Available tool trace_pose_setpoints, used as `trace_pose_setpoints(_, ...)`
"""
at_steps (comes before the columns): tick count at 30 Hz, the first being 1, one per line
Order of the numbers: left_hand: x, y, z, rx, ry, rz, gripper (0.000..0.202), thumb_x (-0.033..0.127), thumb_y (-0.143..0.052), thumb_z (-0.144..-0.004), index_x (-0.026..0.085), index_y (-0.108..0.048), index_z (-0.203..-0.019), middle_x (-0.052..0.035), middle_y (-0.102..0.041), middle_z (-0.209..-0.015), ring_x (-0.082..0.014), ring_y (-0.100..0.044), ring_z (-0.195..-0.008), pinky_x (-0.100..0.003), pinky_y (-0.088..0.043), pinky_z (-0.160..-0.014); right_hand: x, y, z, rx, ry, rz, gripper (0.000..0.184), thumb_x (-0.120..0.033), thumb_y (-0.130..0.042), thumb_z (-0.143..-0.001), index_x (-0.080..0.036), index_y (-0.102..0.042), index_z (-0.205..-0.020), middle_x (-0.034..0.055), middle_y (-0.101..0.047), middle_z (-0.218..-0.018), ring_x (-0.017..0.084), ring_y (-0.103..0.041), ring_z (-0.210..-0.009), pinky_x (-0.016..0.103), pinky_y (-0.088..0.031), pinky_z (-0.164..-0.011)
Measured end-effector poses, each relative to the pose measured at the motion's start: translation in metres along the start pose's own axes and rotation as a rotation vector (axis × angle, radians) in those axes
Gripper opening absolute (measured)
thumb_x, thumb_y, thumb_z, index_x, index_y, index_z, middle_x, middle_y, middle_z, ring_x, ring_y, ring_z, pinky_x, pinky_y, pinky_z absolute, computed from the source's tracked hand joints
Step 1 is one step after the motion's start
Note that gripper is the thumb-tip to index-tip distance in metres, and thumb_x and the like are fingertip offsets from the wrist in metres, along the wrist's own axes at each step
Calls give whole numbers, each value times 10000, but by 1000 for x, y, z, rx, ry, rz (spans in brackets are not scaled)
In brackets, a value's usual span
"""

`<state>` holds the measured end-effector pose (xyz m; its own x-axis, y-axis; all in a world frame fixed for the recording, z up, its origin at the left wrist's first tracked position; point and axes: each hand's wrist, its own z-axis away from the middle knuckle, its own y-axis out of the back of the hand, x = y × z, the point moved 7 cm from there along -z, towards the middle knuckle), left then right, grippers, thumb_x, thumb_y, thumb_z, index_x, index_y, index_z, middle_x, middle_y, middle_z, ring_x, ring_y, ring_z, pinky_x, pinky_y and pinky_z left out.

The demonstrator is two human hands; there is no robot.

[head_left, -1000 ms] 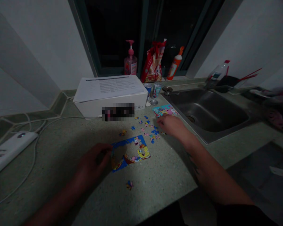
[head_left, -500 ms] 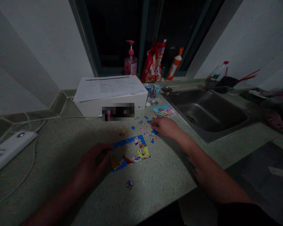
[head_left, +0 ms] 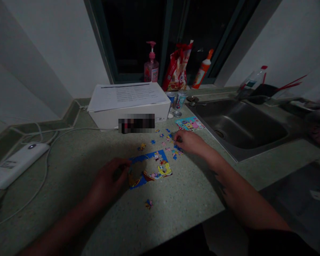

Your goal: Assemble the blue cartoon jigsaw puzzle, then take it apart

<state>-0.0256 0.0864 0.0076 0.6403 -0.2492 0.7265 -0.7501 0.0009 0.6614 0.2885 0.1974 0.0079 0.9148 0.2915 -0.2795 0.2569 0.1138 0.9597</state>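
- See partly built puzzle [head_left: 164, 168] mid-tabletop [head_left: 176, 199], loose pieces [head_left: 168, 149] far right of it.
- Left hand [head_left: 109, 177]: curled at puzzle's left edge; can't tell if gripping.
- Right hand [head_left: 188, 140]: pinched over loose pieces; can't tell if grasping one.
- Best: steady edge lightly, lift pieces by rims.

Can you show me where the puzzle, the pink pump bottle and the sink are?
Puzzle [head_left: 164, 170]: head view, on its yellow part at the right.
Pump bottle [head_left: 150, 72]: head view, on its body, below the pump.
Sink [head_left: 245, 129]: head view, on the basin's bare metal.
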Motion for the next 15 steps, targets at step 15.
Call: trace_pose_setpoints(15,23,-11,10,-83,-29,110,222,365,-572,-944,220,-736,-977,-96,-758,-987,-245,-713,-909,-421,-597,-831,-99,-12,33,-116,284,-777,132,-288,-664,-919,-197,-750,-961,-8,-659,-749,110,-502,-601,257,-389,-557)
